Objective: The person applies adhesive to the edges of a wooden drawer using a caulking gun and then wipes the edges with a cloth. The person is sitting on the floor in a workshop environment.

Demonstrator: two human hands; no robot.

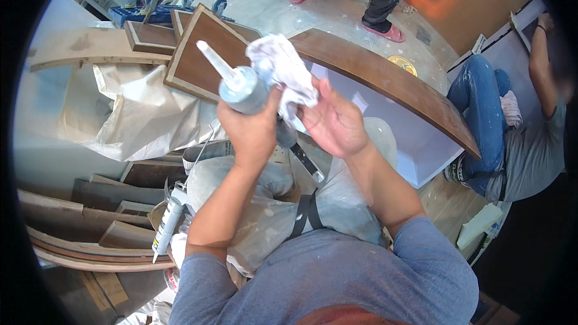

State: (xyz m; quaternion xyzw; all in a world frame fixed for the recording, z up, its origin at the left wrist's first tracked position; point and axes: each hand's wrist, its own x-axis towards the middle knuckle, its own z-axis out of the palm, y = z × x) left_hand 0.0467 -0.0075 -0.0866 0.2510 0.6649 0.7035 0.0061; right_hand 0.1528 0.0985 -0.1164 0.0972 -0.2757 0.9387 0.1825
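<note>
A grey sealant cartridge with a long white tapered nozzle (238,84) is held up in front of the person's chest, nozzle tilted up and to the left. The left hand (250,129) has its fingers closed around the cartridge body. A crumpled white rag (282,71) touches the cartridge's right side, and the right hand (334,121) grips the rag's lower part between thumb and curled fingers. Just behind lies a brown wooden framed panel (201,54), and to the right a long curved brown wooden board (385,81). A second white sealant tube (168,219) rests by the person's left knee among wood offcuts. Another person in blue jeans (481,114) sits at the right.
</note>
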